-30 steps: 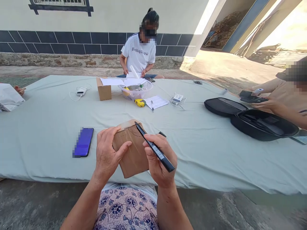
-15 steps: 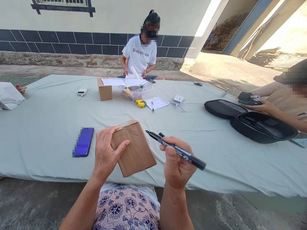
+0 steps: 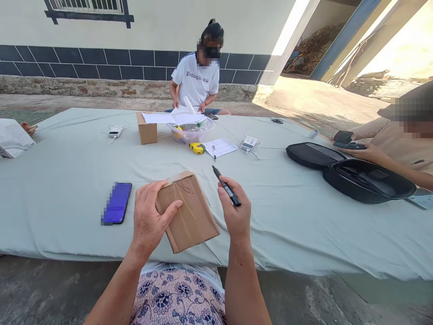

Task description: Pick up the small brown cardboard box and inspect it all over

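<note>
My left hand (image 3: 150, 212) grips a small brown cardboard box (image 3: 192, 221) at its left side, thumb lying across the top face. Thin dark curved lines are drawn near the box's far edge. In my right hand (image 3: 239, 214) is a black marker pen (image 3: 227, 187), pinched between thumb and fingers. Its dark tip points up and to the left, uncapped, apart from the box. A phone (image 3: 118, 203) with a blue screen lies left of my left hand.
Farther back on the cloth-covered table (image 3: 67, 180) are another cardboard box (image 3: 148, 132), a plastic basket (image 3: 194, 136) with papers, a yellow tape measure (image 3: 196, 148), a pen on paper and white chargers. An open black case (image 3: 368, 180) lies right. Two people sit around the table.
My right hand has drawn left and turned the marker, so its tip now points more away from me. The box and my left hand stay nearly in place.
</note>
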Demonstrator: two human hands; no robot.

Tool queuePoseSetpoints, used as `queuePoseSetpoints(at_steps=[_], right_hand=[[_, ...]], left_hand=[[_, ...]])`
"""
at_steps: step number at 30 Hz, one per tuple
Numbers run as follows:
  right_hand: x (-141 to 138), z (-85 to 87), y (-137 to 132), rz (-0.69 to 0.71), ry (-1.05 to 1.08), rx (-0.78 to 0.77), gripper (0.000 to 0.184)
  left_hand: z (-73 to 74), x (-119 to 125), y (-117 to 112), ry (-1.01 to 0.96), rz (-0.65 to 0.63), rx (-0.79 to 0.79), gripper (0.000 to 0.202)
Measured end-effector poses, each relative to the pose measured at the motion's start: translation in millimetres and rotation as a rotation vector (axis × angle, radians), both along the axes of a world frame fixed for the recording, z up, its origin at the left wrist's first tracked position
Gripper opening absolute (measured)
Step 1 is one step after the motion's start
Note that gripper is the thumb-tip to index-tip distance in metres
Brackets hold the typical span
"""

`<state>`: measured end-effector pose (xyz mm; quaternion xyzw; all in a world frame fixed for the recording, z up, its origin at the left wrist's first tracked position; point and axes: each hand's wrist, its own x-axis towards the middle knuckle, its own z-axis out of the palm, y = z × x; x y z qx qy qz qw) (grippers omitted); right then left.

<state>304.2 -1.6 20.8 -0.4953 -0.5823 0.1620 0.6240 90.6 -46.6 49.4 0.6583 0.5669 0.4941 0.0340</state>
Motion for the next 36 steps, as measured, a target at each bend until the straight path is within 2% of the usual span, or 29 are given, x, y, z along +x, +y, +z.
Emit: queuePoseSetpoints(at_steps=[2, 4, 5, 9, 14, 18, 22, 24, 26, 28, 30, 34, 36], right_hand=[[6, -18.1, 17, -0.055, -0.181, -0.141, 0.035], [8, -37.3, 31, -0.098, -0.42, -0.383, 0.043], [8, -46.4, 36, -0.097, -0.461, -0.44, 0.045], [3, -72.4, 41, -0.118, -0.55, -0.591, 0.045], [5, -82.2, 34, -0.078, -0.58, -0.655, 0.04], [10, -78.9, 36, -0.006, -0.502, -0.621, 0.048], [13, -57.4, 28, 0.063, -0.31, -0.543, 0.064], [14, -40.2, 16, 0.256, 0.0, -0.397, 0.071], [13, -23.5, 2, 0.454, 0.13, -0.27, 0.074], [10, -11.6, -10, 0.564, 0.084, -0.247, 0.076], [5, -6.5, -16, 0.59, 0.009, -0.289, 0.078], [-2, -9.4, -13, 0.575, -0.02, -0.349, 0.076], [-5, -11.6, -9, 0.554, -0.006, -0.359, 0.072]], left_hand=[[-0.4, 0, 0, -0.048, -0.02, -0.022, 0.04], [-0.8, 0, 0, -0.109, -0.053, -0.05, 0.039], [-1.0, 0, 0, -0.139, -0.069, -0.063, 0.039], [-0.8, 0, 0, -0.217, -0.109, -0.094, 0.038], [1.1, 1, 0, -0.243, -0.1, -0.09, 0.038], [0.0, 0, 1, -0.258, -0.084, -0.085, 0.038], [-2.5, -3, 4, -0.271, -0.068, -0.066, 0.039], [-3.1, -2, 7, -0.267, -0.052, -0.056, 0.04], [-3.6, -1, 9, -0.259, -0.042, -0.05, 0.041], [-4.3, 1, 11, -0.259, -0.041, -0.043, 0.041], [-5.5, 1, 12, -0.273, -0.049, -0.033, 0.043], [-9.8, 0, 13, -0.32, -0.06, -0.053, 0.048], [-12.8, 0, 14, -0.369, -0.065, -0.077, 0.057]])
